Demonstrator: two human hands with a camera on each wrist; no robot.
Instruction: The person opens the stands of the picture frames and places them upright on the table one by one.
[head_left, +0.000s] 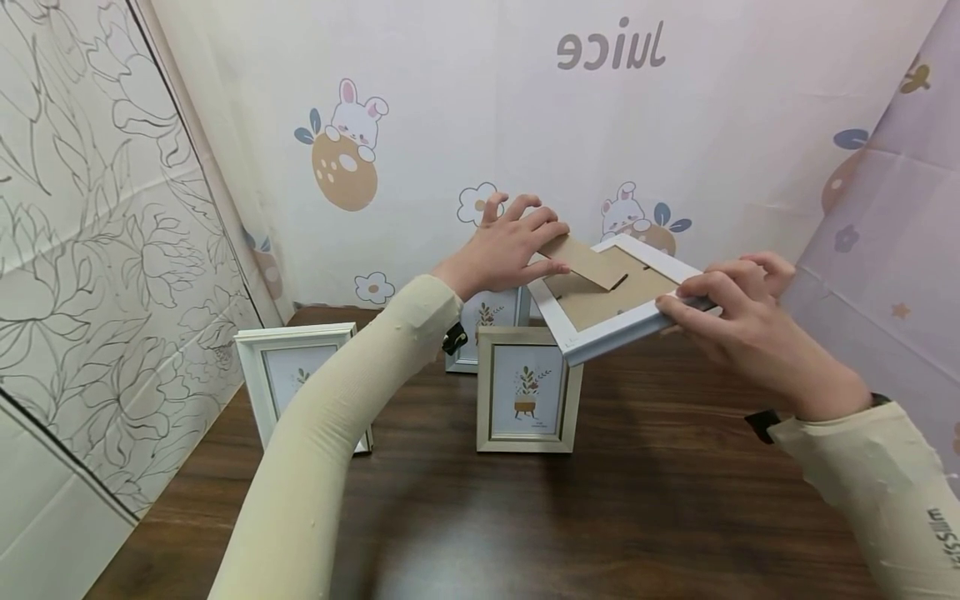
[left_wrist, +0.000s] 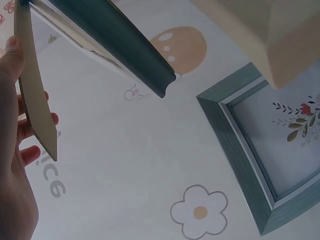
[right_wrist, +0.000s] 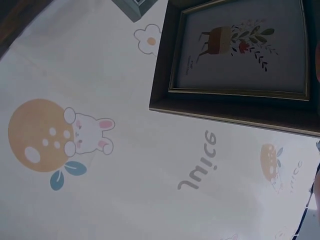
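Raised above the table, a picture frame [head_left: 622, 333] is tilted with its brown backing board [head_left: 652, 271] facing up. My right hand [head_left: 738, 308] grips its near right edge, thumb on top. The left hand [head_left: 513, 246] pinches the frame's cardboard easel stand [head_left: 581, 260], which slants up from the backing. Seen from the left wrist, thumb and fingers lie on either side of the easel stand [left_wrist: 37, 105]. In the right wrist view the held frame's front [right_wrist: 240, 50] shows a potted-plant print; only slivers of the right hand appear there.
A cream frame [head_left: 528, 444] stands upright just below the held one. Behind it is a blue-grey frame [head_left: 461, 363], partly hidden. Another pale frame [head_left: 255, 375] stands left, partly behind the left sleeve [head_left: 322, 433]. A printed curtain [head_left: 450, 108] hangs behind the dark wooden table [head_left: 637, 517].
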